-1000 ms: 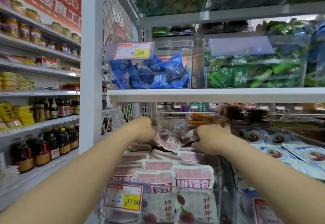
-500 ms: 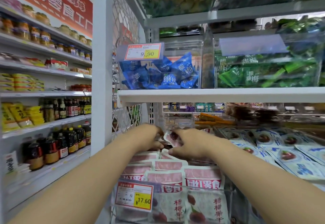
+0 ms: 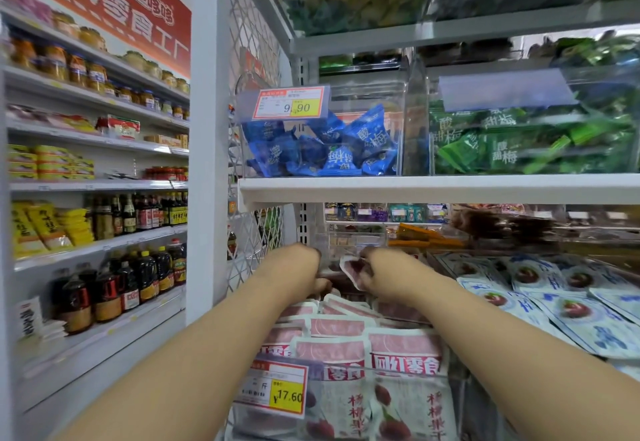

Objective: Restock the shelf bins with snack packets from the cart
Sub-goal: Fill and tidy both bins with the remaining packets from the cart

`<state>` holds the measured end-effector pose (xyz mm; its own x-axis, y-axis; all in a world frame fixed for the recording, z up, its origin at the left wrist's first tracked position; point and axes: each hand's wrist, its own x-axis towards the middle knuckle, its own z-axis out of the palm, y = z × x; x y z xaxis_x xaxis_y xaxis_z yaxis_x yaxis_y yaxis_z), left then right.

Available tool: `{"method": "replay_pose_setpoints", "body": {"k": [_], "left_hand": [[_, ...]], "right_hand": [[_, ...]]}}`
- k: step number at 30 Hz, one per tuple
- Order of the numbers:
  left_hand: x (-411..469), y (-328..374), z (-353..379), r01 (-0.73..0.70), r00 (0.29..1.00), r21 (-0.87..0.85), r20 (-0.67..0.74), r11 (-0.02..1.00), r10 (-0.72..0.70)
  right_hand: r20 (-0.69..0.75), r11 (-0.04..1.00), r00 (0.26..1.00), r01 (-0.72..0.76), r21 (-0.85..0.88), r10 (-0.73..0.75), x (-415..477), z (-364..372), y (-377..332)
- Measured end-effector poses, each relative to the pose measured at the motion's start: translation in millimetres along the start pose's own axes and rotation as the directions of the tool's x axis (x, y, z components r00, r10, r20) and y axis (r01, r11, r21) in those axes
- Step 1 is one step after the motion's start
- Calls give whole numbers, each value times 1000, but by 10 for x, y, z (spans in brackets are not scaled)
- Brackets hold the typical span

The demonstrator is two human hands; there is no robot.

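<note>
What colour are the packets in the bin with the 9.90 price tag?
The packets are blue with white lettering, best in the head view.

Both my bare forearms reach forward, the left passing left of the 17.60 price tag point(image 3: 273, 390), the right passing right of it. My left hand point(image 3: 303, 267) sits beyond the tag, knuckles up, fingers curled down out of sight; whether they hold anything I cannot tell. My right hand point(image 3: 386, 276), close beside it, pinches a pink-and-white snack packet point(image 3: 349, 266) at its fingertips.
</note>
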<state>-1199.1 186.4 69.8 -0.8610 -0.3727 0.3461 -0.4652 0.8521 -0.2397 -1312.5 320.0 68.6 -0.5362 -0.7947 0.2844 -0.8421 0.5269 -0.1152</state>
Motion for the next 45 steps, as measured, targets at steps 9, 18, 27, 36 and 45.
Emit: {"method": "replay_pose_setpoints", "body": {"k": [9, 18, 27, 36, 45], "left_hand": [[83, -109, -1, 144, 989, -4, -12, 990, -144], [-34, -225, 25, 287, 914, -530, -97, 798, -393], [-189, -221, 9, 326, 919, -424, -68, 845, -388], [-167, -290, 162, 268, 964, -73, 26, 961, -266], [-190, -97, -97, -40, 997, -373, -80, 927, 11]], "right_hand": [[-184, 998, 983, -25, -55, 15, -1, 34, -18], [-224, 986, 968, 82, -143, -113, -128, -272, -88], [-30, 946, 966, 243, -216, -255, -294, -90, -156], [58, 950, 972, 236, -204, -229, -296, -93, -74], [27, 968, 992, 125, -216, -122, -262, -347, 268]]}}
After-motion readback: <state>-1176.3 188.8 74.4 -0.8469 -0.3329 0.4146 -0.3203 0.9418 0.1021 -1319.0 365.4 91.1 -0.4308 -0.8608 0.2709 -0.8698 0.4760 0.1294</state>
